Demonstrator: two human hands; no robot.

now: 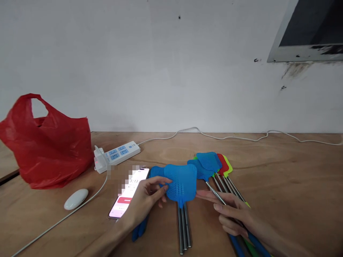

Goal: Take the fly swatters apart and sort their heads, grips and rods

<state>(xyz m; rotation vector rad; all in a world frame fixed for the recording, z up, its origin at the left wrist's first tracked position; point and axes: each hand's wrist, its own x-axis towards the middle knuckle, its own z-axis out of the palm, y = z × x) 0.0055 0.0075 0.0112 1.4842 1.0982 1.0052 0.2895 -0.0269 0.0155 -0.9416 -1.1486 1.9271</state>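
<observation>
My left hand [152, 192] pinches the left edge of a blue fly swatter head [182, 182], which overlaps other blue heads in a small stack. Several bare metal rods [183, 228] show below this stack. Blue handles [139, 230] lie partly hidden under my left wrist. My right hand [233, 212] closes round the metal rod of another blue fly swatter [205, 175]; its index finger reaches out to the right edge of the stacked heads. Beyond my right hand lie more fly swatters, with a red head [223, 164] and a yellow head [228, 165] fanned out.
A lit phone [130, 194] lies left of my left hand. Behind it are a white power strip [119, 155], a white mouse-like object [76, 199] and a red plastic bag [50, 153]. A white cable [230, 137] runs along the wall on the wooden table [302, 189].
</observation>
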